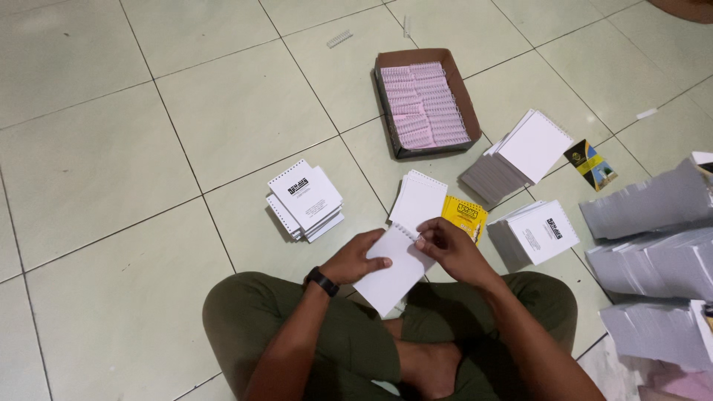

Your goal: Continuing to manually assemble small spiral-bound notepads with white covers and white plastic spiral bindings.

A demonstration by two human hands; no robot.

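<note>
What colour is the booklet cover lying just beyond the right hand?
Yellow with black print: the booklet cover past the right hand, seen in the head view.

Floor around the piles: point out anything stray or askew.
One loose wire coil lies alone on the tiles, away from the box of coils. The stack left of the hands is skewed, its booklets fanned. A small dark card lies apart.

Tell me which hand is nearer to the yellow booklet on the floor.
Right. The right hand pinches the white notepad's spiral edge right beside the yellow booklet; the left hand holds the notepad's far side, farther away.
</note>
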